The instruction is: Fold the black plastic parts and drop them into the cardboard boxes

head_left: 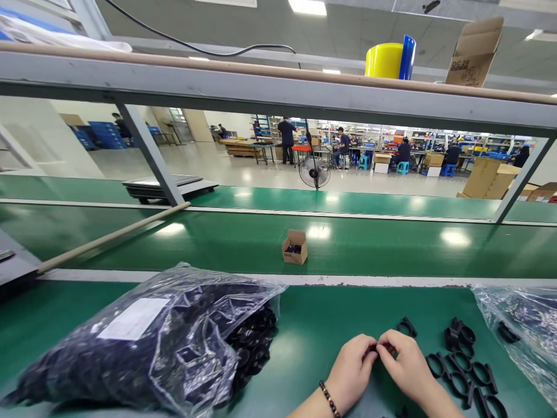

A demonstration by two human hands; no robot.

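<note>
From the head camera I see my two bare hands low down, close together over the green table mat (304, 348). My left hand (351, 368) has a dark bead bracelet (329, 398) on the wrist. Its fingers are curled in and the tips pinch a small black plastic clip piece (378, 347). My right hand (404, 364) meets it from the other side, and its fingertips are closed on the same little piece. So both hands are nearly shut, pinching one small thing between them. Most of the piece is hidden by my fingers, so I cannot tell its full shape.

Just past my right hand lies one black plastic ring clip (407, 327) on its own. To the right of my right hand is a little heap of black plastic ring clips (462, 363), touching each other on the mat. Further right is a clear plastic bag (524, 325) with dark parts in it.

Well to the left of my left hand sits a big clear plastic bag full of black rings (152, 342), with a white label on it.

Far beyond my hands, on the green belt (391, 244), stands a small open brown cardboard box (295, 247). Behind that, a black fan (314, 171) stands on the floor, and people work at tables far away.
</note>
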